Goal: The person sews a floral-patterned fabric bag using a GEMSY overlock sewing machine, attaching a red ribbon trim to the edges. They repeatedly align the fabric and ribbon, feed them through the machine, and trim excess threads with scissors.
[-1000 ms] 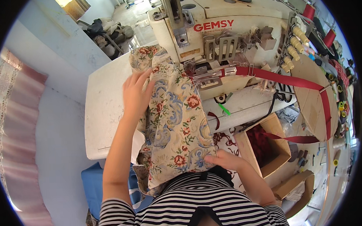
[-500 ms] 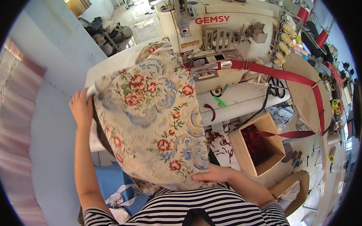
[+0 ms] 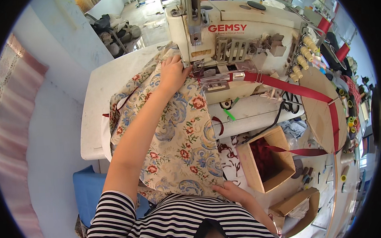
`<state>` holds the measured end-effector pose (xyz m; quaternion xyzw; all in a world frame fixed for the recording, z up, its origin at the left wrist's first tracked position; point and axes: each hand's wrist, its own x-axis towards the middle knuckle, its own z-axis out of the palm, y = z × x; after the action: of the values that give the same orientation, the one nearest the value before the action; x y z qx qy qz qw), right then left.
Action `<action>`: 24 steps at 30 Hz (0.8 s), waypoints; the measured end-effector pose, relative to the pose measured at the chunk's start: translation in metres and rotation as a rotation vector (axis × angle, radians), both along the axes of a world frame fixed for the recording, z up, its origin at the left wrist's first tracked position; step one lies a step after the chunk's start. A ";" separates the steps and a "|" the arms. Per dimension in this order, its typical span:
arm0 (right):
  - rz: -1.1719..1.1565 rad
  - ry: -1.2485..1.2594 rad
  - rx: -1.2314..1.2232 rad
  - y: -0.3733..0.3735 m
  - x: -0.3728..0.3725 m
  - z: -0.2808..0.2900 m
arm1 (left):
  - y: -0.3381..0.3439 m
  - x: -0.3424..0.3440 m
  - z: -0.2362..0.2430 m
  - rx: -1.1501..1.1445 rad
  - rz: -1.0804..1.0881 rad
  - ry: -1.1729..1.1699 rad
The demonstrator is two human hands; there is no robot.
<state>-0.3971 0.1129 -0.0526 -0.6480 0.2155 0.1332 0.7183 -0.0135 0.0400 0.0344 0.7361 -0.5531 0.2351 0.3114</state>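
A floral fabric [image 3: 174, 132], cream with red roses and blue scrolls, lies across the sewing machine's bed and hangs down to my lap. My left hand [image 3: 172, 73] rests on its far part, close to the needle area, with fingers laid on the cloth and thumb apart. Down by my body, my right hand [image 3: 235, 190] pinches the fabric's right edge, thumb on top and fingers hidden beneath. Dark red binding tape [image 3: 290, 87] runs from the right into the metal folder [image 3: 222, 78] beside the presser foot of the sewing machine [image 3: 254, 22].
An open wooden box [image 3: 288, 174] with dark red tape inside stands at the right, and a cardboard box [image 3: 313, 207] sits nearer. Thread cones [image 3: 302, 56] line the machine's right side. Blue cloth [image 3: 86, 187] hangs at lower left. A green strip [image 3: 229, 114] lies on the white table [image 3: 94, 122].
My left hand has moved from the fabric's left edge rightward and forward onto the cloth by the needle. The fabric's left side has dropped and folded. My right hand still holds the edge.
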 end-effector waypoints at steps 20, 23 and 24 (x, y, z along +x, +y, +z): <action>0.044 -0.039 0.197 -0.023 0.015 -0.014 | -0.012 0.027 0.002 0.070 0.059 -0.121; 0.044 -0.110 0.161 -0.024 0.025 -0.011 | -0.023 0.038 -0.002 0.054 0.067 -0.180; 0.047 -0.114 0.151 -0.026 0.030 -0.003 | -0.027 0.040 -0.003 0.045 0.071 -0.189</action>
<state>-0.3675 0.0866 -0.0559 -0.6035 0.1484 0.1286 0.7728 0.0267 0.0126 0.0311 0.7365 -0.5586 0.3020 0.2329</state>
